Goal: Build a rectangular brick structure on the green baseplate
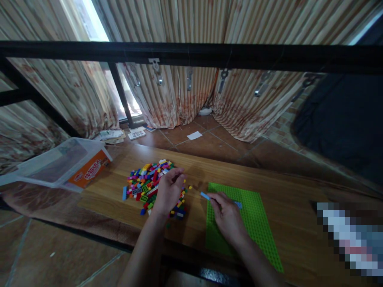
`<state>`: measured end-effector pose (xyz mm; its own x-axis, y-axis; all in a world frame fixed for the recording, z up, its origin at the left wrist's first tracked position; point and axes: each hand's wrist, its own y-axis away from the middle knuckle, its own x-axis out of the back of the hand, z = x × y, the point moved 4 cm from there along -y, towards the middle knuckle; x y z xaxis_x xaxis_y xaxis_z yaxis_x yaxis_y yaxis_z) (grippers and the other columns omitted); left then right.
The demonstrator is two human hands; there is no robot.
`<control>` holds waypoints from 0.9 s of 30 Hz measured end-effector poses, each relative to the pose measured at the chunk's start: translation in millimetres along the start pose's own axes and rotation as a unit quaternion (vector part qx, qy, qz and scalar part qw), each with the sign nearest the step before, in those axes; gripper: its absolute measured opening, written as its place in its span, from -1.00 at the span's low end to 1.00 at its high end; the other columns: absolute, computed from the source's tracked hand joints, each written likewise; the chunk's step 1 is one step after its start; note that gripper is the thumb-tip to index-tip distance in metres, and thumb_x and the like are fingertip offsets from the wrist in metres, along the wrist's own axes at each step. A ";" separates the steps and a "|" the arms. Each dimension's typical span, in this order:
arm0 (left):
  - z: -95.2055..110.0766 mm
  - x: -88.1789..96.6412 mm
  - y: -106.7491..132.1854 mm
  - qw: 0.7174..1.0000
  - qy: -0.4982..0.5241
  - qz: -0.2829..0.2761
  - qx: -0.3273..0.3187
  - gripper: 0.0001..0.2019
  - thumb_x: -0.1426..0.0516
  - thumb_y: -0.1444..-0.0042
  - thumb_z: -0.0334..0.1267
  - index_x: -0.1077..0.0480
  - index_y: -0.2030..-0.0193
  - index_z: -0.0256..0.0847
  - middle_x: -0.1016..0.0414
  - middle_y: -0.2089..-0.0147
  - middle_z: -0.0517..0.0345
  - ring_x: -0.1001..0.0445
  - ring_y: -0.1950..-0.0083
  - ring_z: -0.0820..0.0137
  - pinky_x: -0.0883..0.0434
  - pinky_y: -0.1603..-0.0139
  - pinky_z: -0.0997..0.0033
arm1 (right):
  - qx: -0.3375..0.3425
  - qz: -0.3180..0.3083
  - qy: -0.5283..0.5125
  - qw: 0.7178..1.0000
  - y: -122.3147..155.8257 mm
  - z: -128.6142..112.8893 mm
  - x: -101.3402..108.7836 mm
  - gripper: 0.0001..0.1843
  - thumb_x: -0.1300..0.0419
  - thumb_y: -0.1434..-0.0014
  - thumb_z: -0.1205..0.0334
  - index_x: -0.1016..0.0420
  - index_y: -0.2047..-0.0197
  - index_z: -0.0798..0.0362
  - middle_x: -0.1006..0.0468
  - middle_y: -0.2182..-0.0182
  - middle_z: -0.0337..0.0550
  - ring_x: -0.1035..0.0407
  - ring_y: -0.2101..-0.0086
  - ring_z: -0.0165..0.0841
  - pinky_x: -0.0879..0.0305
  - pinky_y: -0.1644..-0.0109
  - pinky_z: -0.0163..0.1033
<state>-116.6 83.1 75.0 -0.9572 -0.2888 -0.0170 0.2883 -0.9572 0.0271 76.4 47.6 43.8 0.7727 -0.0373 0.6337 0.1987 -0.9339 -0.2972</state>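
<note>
A long light-blue toy brick (205, 195) sticks out from between the thumb and fingers of my right hand (226, 215), which is over the left part of a green studded baseplate (254, 223). Another light-blue piece (238, 204) shows on the plate just beyond that hand, partly hidden by it. My left hand (170, 189) is above the right side of a pile of mixed coloured bricks (146, 175), covering part of it. Its fingers are curled in, and anything between them is hidden.
The bricks and plate lie on a low wooden table (119, 153). At its left end stands a clear plastic tub (48, 159) with an orange label (91, 169). A dark metal bar (191, 56) crosses ahead, before striped curtains (191, 24). Papers (194, 135) lie on the tiled floor.
</note>
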 end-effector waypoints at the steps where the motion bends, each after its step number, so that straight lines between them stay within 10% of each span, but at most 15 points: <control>1: -0.8 -0.1 -0.1 1.000 -0.006 -0.004 0.000 -0.74 -0.23 0.04 -0.23 -0.49 0.19 -0.29 -0.53 0.30 0.12 -0.47 0.30 0.40 -0.41 0.34 0.47 | 0.005 -0.004 0.008 1.000 1.6 -2.0 -4.5 -0.73 0.00 -0.30 0.32 -0.51 0.10 0.02 -0.57 0.23 -0.13 -0.48 0.21 -0.34 -0.37 0.10 -0.25; 17: 7.9 69.4 -14.1 0.995 -0.040 0.090 -0.002 -0.71 -0.23 0.07 -0.20 -0.49 0.20 -0.30 -0.50 0.44 0.16 -0.40 0.45 0.46 -0.34 0.40 0.48 | 0.034 -0.017 0.072 0.997 9.3 -14.5 -46.0 -0.81 -0.07 -0.29 0.22 -0.52 0.19 -0.02 -0.60 0.27 -0.15 -0.49 0.27 -0.32 -0.35 0.16 -0.25; 27: 6.8 65.6 -9.2 0.954 -0.292 -0.026 -0.055 -0.83 -0.09 -0.02 -0.40 -0.52 0.36 -0.24 -0.57 0.33 0.09 -0.48 0.26 0.32 -0.34 0.19 0.40 | 0.072 -0.043 -0.035 0.996 6.7 -21.8 -47.7 -0.76 -0.03 -0.29 0.27 -0.52 0.14 -0.02 -0.60 0.26 -0.14 -0.49 0.23 -0.32 -0.41 0.12 -0.22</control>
<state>-182.2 73.1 80.4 -0.8110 -0.2107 0.5457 0.2105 -0.9755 -0.0638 27.7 35.4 27.1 0.7881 0.0699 0.6116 0.3462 -0.8719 -0.3464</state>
